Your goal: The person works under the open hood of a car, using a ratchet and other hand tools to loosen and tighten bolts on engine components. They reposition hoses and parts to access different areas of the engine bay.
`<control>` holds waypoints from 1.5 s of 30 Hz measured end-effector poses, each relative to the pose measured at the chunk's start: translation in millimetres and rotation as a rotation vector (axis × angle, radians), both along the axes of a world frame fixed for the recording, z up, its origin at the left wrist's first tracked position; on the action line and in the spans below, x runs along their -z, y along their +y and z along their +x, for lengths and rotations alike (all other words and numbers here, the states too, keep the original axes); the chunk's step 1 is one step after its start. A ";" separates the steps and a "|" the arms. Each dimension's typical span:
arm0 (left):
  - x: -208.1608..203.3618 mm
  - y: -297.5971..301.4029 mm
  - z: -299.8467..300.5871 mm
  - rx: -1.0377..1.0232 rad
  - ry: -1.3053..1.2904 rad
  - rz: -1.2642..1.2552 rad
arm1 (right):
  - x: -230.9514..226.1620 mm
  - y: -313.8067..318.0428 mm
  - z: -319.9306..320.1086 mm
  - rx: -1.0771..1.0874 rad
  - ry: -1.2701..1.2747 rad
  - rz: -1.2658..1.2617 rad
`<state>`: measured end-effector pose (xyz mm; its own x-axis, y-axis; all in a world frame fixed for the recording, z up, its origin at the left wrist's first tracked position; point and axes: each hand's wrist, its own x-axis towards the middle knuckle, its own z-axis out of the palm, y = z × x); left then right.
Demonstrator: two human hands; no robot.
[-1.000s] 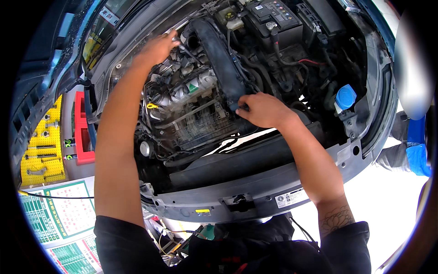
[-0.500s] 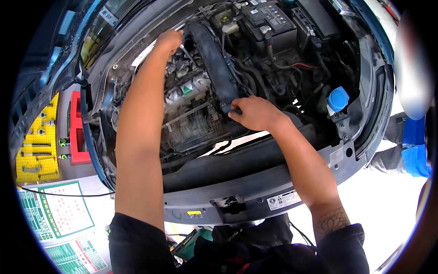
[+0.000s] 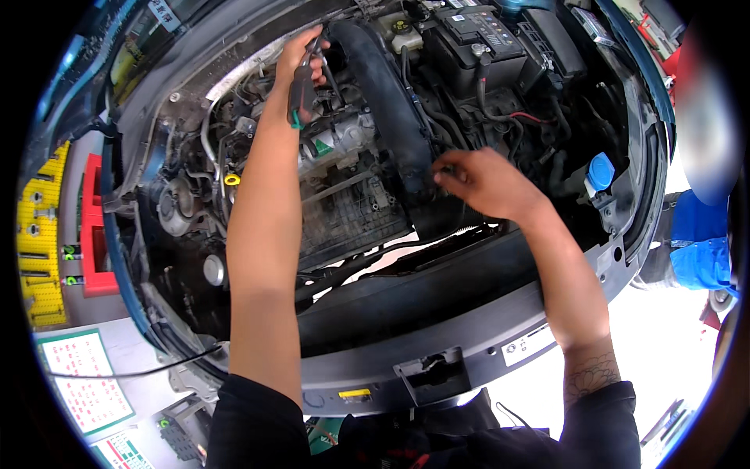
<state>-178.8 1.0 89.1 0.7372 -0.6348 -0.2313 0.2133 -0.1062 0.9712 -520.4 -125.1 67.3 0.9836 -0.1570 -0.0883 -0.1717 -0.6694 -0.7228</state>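
A single view comes from a wide fisheye camera worn on the person's head, looking steeply down and forward into an open engine bay (image 3: 367, 195) at close range. The car's front crossbar (image 3: 437, 344) curves across at 6 o'clock, the battery (image 3: 476, 31) sits near 1 o'clock, and a yellow tool board (image 3: 39, 234) lies at 9 o'clock beyond the fender. Both forearms enter from the lower edge, so the lens sits just above them. Straight edges bow toward the dark round rim. There is no second view to overlap with.
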 end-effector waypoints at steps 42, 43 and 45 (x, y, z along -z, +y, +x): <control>111.8 6.4 -11.1 -0.171 -0.850 -0.141 | 18.5 23.0 323.1 0.155 -0.722 1.336; 108.5 8.4 -7.7 -0.126 -0.767 -0.143 | 19.8 23.0 322.7 0.166 -0.716 1.274; 97.6 12.8 -0.2 -0.036 -0.599 -0.145 | 19.8 26.2 318.9 0.189 -0.701 1.149</control>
<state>-178.9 13.8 -8.6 0.7339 -0.6010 0.3166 -0.3730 0.0328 0.9272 -201.5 -98.9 47.5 0.8472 -0.4708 0.2460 0.4383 0.3578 -0.8246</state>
